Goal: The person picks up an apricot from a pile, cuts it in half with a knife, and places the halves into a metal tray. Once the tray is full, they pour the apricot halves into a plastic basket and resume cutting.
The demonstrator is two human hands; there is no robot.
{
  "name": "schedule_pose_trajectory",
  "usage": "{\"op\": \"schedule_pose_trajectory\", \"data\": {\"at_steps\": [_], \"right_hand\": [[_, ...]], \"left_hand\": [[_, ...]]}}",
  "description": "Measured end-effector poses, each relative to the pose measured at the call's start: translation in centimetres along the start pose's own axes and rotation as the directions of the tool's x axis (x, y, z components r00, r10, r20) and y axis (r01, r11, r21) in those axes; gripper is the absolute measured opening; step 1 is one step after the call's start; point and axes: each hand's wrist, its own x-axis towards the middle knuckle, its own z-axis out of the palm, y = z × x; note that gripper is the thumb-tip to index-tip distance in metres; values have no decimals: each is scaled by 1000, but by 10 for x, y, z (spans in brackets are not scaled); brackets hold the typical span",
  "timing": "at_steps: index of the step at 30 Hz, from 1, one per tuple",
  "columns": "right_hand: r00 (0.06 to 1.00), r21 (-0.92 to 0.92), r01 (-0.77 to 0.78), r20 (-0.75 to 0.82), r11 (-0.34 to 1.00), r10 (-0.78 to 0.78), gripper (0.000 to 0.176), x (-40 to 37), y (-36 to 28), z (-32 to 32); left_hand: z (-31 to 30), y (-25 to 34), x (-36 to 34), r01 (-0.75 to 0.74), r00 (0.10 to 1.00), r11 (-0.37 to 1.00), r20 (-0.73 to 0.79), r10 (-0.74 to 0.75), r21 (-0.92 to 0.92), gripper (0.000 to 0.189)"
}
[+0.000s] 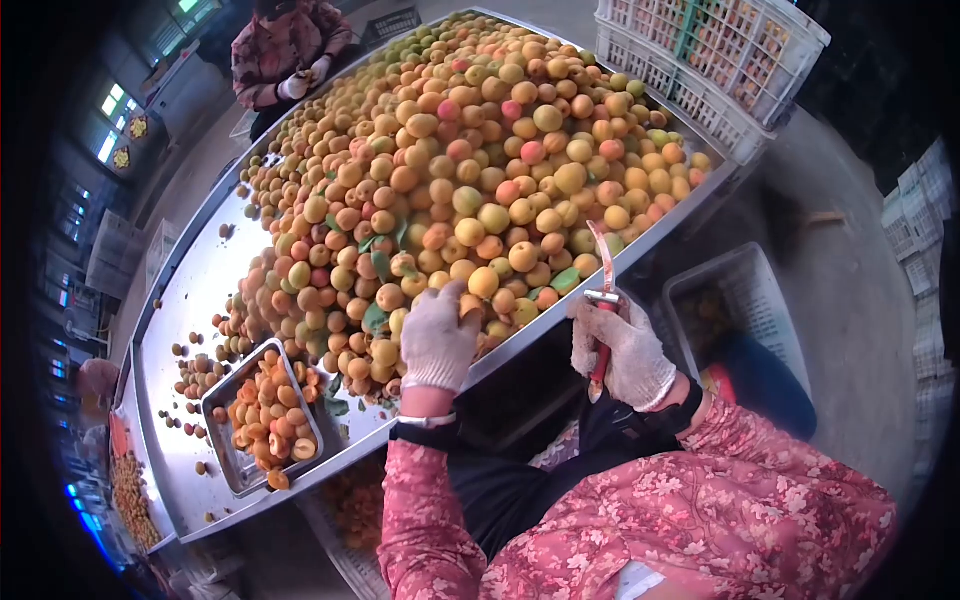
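Note:
A large heap of apricots (480, 220) covers much of the metal table. My left hand (435, 342), in a pale work glove, reaches into its near edge, fingers curled over the fruit with an apricot (470, 304) between thumb and forefinger. To the right, just off the table edge, my gloved right hand (628, 350) is closed around a curved-blade knife (604, 262). Its red handle runs down through the fist, and the thin blade points up. Left of my left hand, a metal tray (308, 395) holds split, orange-fleshed apricot halves (268, 410).
The metal table (215, 262) has a raised rim; loose pits and small fruit lie on its left part. Another person (285, 50) works at the far left corner. Stacked white crates (710, 60) stand at the back right, and a white basket (745, 290) sits low at my right.

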Motion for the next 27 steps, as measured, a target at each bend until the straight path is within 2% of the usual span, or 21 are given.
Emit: {"op": "schedule_pose_trajectory", "data": {"at_steps": [1, 3, 7, 10, 14, 16, 17, 18, 20, 21, 22, 23, 24, 25, 26, 27], "right_hand": [[1000, 23, -12, -3, 1000, 12, 15, 0, 1, -4], [999, 30, -37, -11, 999, 37, 14, 0, -1, -12], [995, 49, -102, 12, 994, 102, 14, 2, -1, -21], [991, 75, -129, 37, 989, 126, 14, 2, 0, -22], [987, 121, -107, 130, 987, 91, 16, -4, -3, -21], [995, 69, -56, 92, 996, 50, 16, -7, -6, -20], [995, 67, -49, 90, 997, 43, 16, -9, -6, -22], [994, 47, -42, 106, 998, 37, 16, -11, -5, -24], [991, 24, -32, 130, 999, 28, 16, -14, -6, -23], [988, 30, -52, 145, 998, 47, 16, -17, -7, -21], [984, 37, -74, 163, 997, 67, 16, -18, -6, -19], [983, 33, -75, 173, 997, 68, 16, -21, -7, -15], [969, -32, -93, 229, 995, 98, 18, -23, -8, -10], [950, -99, -108, 282, 989, 132, 19, -26, -9, -6], [946, -107, -113, 292, 988, 140, 19, -28, -7, -2], [932, -157, -94, 334, 983, 143, 20, -29, -4, 3]], "left_hand": [[7, 3, 7, -6, 1000, 1000, 0, 6, -4, 42], [18, 7, 21, -56, 986, 980, 166, 23, 193, 48], [26, 12, 34, -159, 963, 929, 258, 72, 335, 52], [27, 16, 44, -150, 938, 923, 346, 20, 353, 50], [28, 12, 47, -97, 942, 945, 336, -15, 312, 50], [18, 16, 43, 112, 933, 983, 325, -154, 143, 52], [21, 11, 36, 151, 963, 987, 217, -160, 56, 52], [15, 11, 31, 149, 965, 988, 212, -156, 51, 52], [2, 11, 19, 312, 946, 910, 176, -272, -271, 49], [0, 9, 11, 258, 966, 866, 116, -230, -429, 46], [-2, 9, 0, 258, 966, 866, 107, -235, -428, 46], [-3, 14, -12, 381, 922, 627, 227, -314, -680, 46], [-9, 25, -22, 465, 868, 301, 362, -341, -832, 47], [-9, 29, -33, 456, 865, 180, 388, -318, -871, 52], [-5, 25, -44, 474, 840, -3, 453, -299, -881, 54], [-4, 25, -54, 431, 852, -118, 446, -274, -895, 55]]}}
